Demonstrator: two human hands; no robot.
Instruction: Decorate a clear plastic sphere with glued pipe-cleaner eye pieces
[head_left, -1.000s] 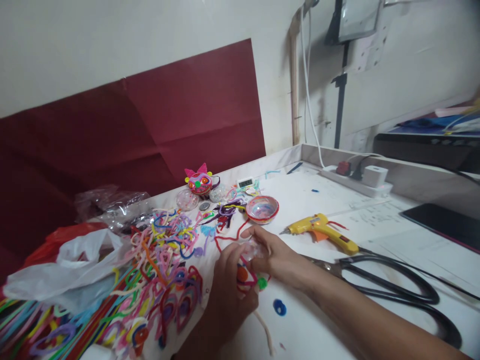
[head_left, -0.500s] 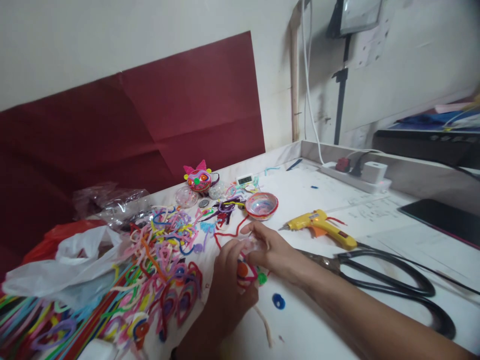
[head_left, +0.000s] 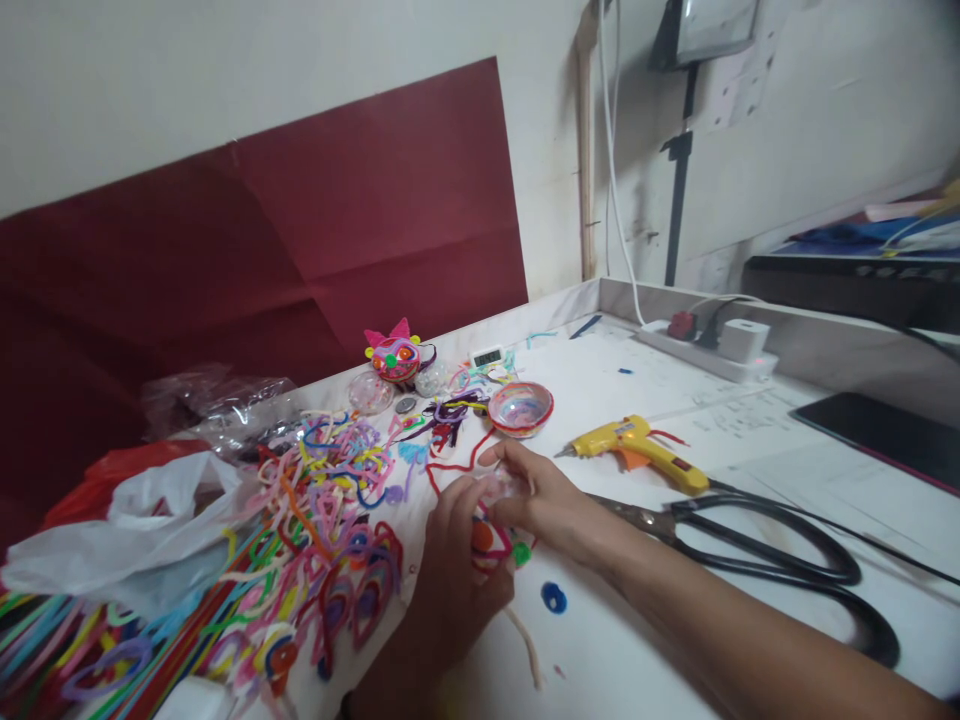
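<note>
Both my hands meet over a small pipe-cleaner craft piece (head_left: 489, 538) with an orange spot, red loops and a green pompom, low in the middle of the white table (head_left: 675, 400). My left hand (head_left: 459, 575) curls around it from below. My right hand (head_left: 540, 500) pinches a small clear dome-like part on top of it. A red pipe cleaner (head_left: 450, 470) trails away from the piece toward the back.
A heap of coloured pipe cleaners (head_left: 322, 530) and plastic bags (head_left: 127, 530) lie left. A yellow glue gun (head_left: 637, 450), black scissors (head_left: 750, 540), a swirled bowl (head_left: 520, 408), a pink finished craft (head_left: 394, 357), a blue coil (head_left: 553, 597) and a power strip (head_left: 712, 350) lie about.
The view has drifted slightly, so everything sits a little higher and to the left. My hands stay together on the craft piece with only small finger shifts.
</note>
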